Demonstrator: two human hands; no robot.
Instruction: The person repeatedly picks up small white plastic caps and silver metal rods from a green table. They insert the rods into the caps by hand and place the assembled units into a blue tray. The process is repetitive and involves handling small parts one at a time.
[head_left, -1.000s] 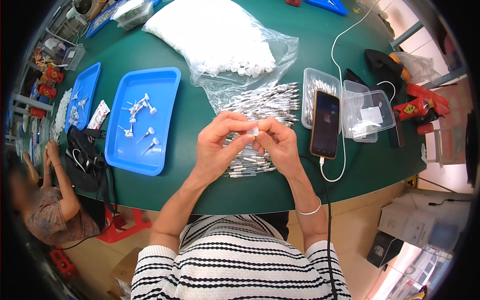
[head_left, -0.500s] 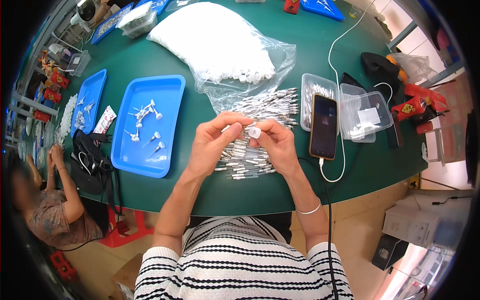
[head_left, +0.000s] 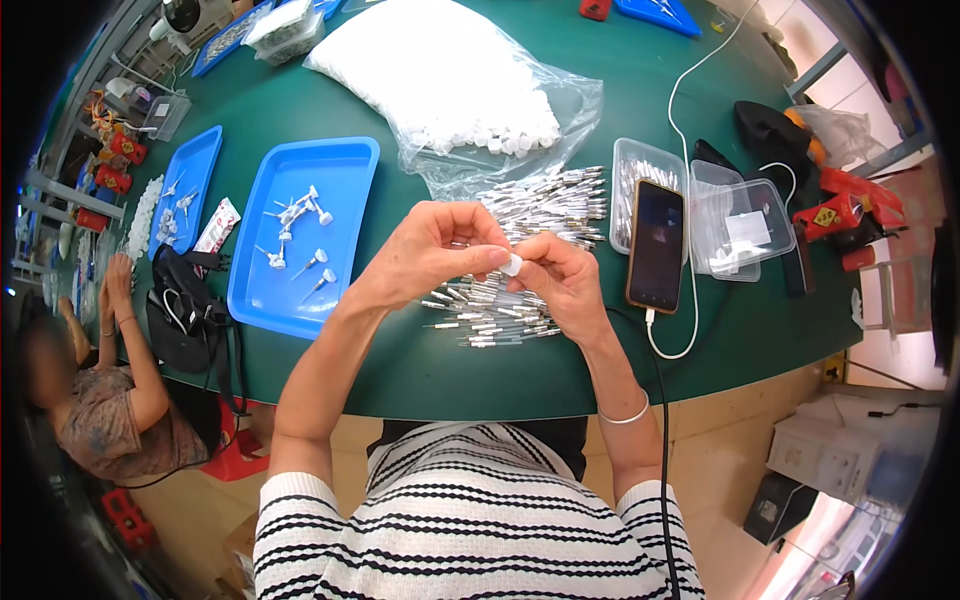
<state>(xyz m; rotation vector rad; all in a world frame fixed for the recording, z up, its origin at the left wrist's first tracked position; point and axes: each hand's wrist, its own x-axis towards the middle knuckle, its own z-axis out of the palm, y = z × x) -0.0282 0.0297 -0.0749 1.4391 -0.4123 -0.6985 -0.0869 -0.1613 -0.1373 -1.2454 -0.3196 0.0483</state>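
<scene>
A small white plastic cap (head_left: 512,265) is pinched between my hands over the table. The thumb and fingers of my left hand (head_left: 440,252) close on it from the left. My right hand (head_left: 562,288) grips it from the other side with bent fingers; whether a thin pin sits in the cap is hidden by the fingers. Behind and below my hands spreads a pile of thin silvery pins with clear sleeves (head_left: 505,312). To the left, a blue tray (head_left: 340,255) holds several white-capped pins (head_left: 316,259).
A large clear bag of white caps (head_left: 440,75) lies beyond my hands. On the right, a phone (head_left: 655,245) leans on a plastic box of pins (head_left: 640,160), its white cable (head_left: 690,325) trailing. A black bag (head_left: 180,310) and a co-worker (head_left: 125,400) are at left.
My left hand has turned and risen slightly, its fingers now closing over the cap. The cap shows less of its open end. The whole view has shifted slightly.
</scene>
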